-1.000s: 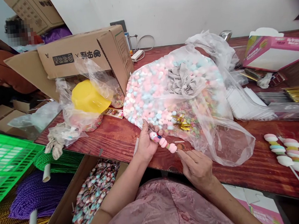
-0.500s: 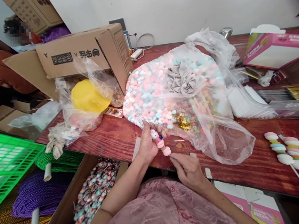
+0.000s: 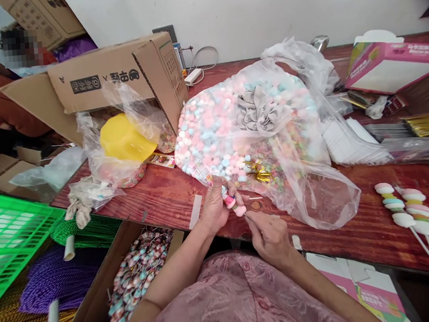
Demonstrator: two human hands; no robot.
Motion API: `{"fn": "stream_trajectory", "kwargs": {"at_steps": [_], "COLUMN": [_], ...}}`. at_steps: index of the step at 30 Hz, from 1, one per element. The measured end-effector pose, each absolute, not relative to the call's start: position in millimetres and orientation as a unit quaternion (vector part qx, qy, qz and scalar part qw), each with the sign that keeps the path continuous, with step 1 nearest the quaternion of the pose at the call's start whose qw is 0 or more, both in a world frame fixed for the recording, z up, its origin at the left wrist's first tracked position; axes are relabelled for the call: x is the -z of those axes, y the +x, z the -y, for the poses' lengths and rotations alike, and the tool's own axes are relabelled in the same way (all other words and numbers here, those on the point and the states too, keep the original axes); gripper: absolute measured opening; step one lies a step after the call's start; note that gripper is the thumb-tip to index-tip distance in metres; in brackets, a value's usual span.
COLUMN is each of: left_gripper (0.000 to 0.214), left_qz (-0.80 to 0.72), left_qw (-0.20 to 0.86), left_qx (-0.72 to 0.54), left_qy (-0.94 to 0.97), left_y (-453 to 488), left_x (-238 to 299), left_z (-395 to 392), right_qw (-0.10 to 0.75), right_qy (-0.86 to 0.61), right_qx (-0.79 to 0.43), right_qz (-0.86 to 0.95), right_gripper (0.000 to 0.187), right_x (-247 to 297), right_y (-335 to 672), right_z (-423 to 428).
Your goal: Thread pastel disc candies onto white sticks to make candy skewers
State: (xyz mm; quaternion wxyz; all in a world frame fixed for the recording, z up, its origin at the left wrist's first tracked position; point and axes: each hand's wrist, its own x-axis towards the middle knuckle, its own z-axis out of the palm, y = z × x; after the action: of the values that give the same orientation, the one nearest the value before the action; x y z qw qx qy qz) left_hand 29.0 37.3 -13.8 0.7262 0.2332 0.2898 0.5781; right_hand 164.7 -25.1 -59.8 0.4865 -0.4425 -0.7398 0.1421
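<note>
My left hand (image 3: 215, 205) is closed around a candy skewer (image 3: 240, 210) of pink and white puffy pieces, with a dark blue and bright pink bit among them. A clear printed wrapper (image 3: 201, 172) sticks out above my left thumb. Just below the lowest pink piece, my right hand (image 3: 269, 234) has thumb and forefinger pinched at the skewer's lower end; the stick itself is mostly hidden. Beyond my hands lies a large clear bag (image 3: 211, 126) full of pastel pink, blue and white candies. A gold tinsel tuft (image 3: 260, 172) rests on the bag's near side.
Two finished-looking candy skewers (image 3: 394, 205) lie at the table's right. A cardboard box (image 3: 110, 80) and a yellow bowl (image 3: 126, 138) in plastic stand at left. A box of strung beads or candies (image 3: 138, 278) is below the table edge, near a green basket (image 3: 17, 223).
My left hand has shifted slightly right with the skewer, which looks more tucked into its fingers. More of the clear wrapper shows above the thumb. My right hand stays pinched below.
</note>
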Motion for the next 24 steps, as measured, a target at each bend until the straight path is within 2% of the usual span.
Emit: {"fn": "stream_trajectory", "kwargs": {"at_steps": [1,3,10,15,17,19,22,24], "left_gripper": [0.05,0.049,0.059,0.044,0.046,0.047,0.049,0.051], "left_qz": [-0.288,-0.284,-0.258,-0.298,-0.306,-0.31,-0.328,-0.347], "left_qw": [0.729,0.741,0.75,0.732,0.733,0.732,0.715,0.698], "left_qx": [-0.578,-0.57,-0.586,-0.59,-0.582,-0.581,-0.599,-0.612], "left_qy": [0.228,0.212,0.168,0.163,0.173,0.175,0.152,0.136], "left_y": [29,28,5,4,8,11,14,14], "left_x": [15,16,5,5,7,10,14,16], "left_z": [-37,-38,-52,-61,-61,-60,-61,-62], "right_qw": [0.486,0.487,0.482,0.454,0.46,0.465,0.414,0.373], "right_qy": [-0.427,-0.423,-0.501,-0.494,-0.493,-0.477,-0.42,-0.398], "right_qx": [-0.101,-0.096,-0.32,-0.42,-0.358,-0.206,0.038,0.11], "right_qz": [0.756,0.758,0.643,0.612,0.646,0.717,0.807,0.831], "right_gripper": [0.02,0.02,0.021,0.026,0.024,0.021,0.027,0.031], "right_x": [59,58,61,62,62,62,62,61], "right_y": [164,164,172,168,167,168,171,173], "right_z": [24,21,21,22,23,23,22,20]}}
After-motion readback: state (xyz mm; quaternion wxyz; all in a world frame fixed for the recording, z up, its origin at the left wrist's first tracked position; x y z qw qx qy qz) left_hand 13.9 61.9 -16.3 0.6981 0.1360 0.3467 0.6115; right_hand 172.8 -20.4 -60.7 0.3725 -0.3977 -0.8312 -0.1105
